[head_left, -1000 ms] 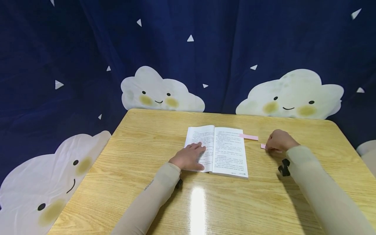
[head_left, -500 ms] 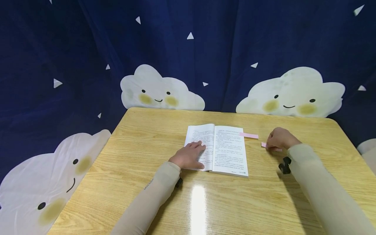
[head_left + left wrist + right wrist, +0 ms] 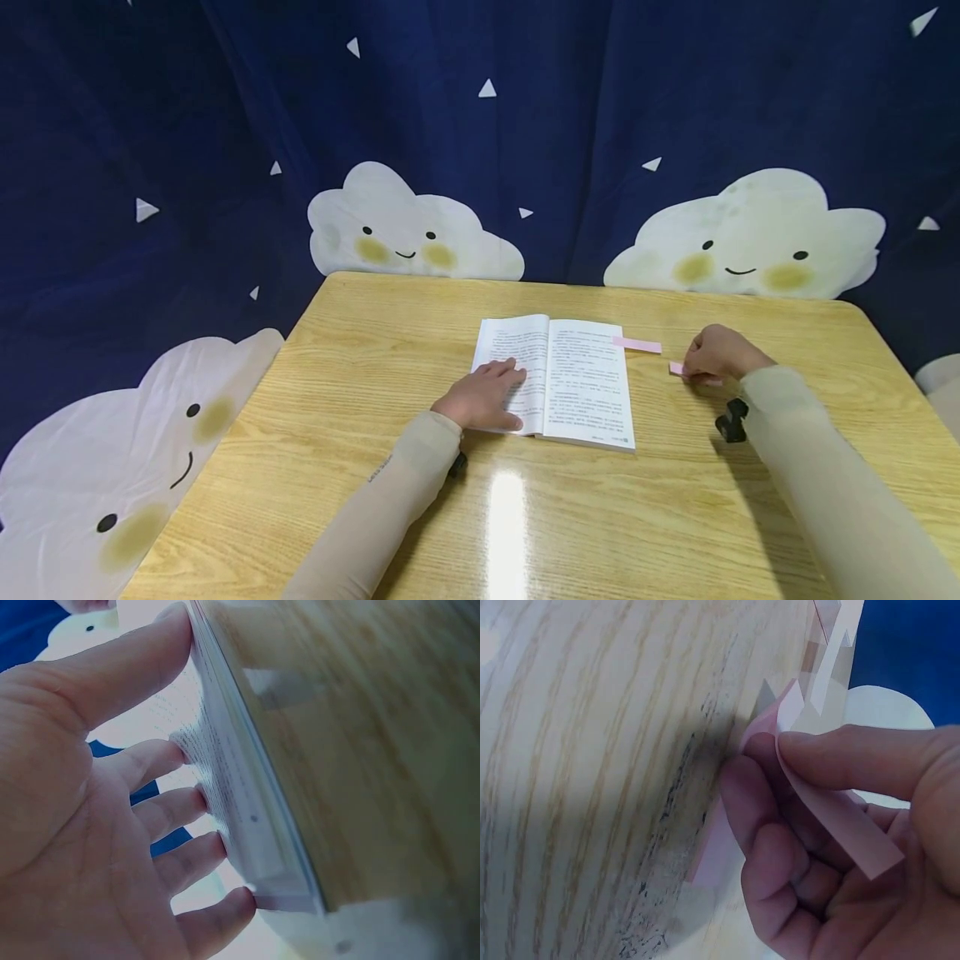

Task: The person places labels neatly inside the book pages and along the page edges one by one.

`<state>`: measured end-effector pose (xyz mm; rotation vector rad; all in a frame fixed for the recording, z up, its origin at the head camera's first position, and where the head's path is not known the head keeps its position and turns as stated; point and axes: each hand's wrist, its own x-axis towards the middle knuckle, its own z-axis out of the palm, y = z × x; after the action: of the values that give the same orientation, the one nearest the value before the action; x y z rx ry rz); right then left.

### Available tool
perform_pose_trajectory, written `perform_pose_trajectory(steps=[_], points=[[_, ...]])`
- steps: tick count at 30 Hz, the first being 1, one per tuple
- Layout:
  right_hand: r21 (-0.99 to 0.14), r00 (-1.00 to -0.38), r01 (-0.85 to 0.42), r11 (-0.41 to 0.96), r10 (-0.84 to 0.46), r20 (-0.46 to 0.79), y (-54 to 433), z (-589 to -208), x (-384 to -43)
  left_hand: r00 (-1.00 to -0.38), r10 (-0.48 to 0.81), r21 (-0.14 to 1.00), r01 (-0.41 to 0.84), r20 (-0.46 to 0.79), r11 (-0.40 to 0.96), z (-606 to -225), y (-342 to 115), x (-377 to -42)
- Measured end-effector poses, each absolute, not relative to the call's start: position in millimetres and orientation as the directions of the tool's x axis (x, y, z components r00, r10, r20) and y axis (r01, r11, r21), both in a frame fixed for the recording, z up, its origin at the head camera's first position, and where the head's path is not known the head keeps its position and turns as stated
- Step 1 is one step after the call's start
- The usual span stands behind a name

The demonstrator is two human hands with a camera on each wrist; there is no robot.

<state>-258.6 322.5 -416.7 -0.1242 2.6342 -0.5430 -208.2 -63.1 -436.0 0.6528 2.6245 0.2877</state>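
Note:
An open book [image 3: 588, 383] with printed pages lies on the table. My left hand [image 3: 480, 397] rests on its left page, fingers spread. In the left wrist view, those fingertips [image 3: 214, 844] touch the page near the book's edge. Right of the book, my right hand [image 3: 722, 352] is over a narrow pink sticky note pad [image 3: 677, 368]. In the right wrist view, thumb and forefinger pinch a pink paper strip [image 3: 855, 840] that curls up from the pad [image 3: 709, 851]; the other fingers are curled in, hiding part of the pad.
Another pink strip [image 3: 637, 345] sticks out from the right page's upper edge, over the wooden table [image 3: 360, 358]. A dark blue curtain [image 3: 420, 100] with clouds hangs behind the table. A black wrist device [image 3: 731, 421] sits under the right cuff.
Beneath my right hand, the pink pad's right end has come into sight. That hand has shifted slightly; the left stays on the page. The head view has tilted a little.

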Motion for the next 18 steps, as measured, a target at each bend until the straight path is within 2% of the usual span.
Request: perform_pose_trajectory(steps=[18], points=[[-0.419,-0.885,0.014,0.908,-0.184,-0.427,319.7,-412.7,-255.7,-0.803,0.479,0.288,0.394,-0.354,0.873,-435.0,-63.5,-208.0]])
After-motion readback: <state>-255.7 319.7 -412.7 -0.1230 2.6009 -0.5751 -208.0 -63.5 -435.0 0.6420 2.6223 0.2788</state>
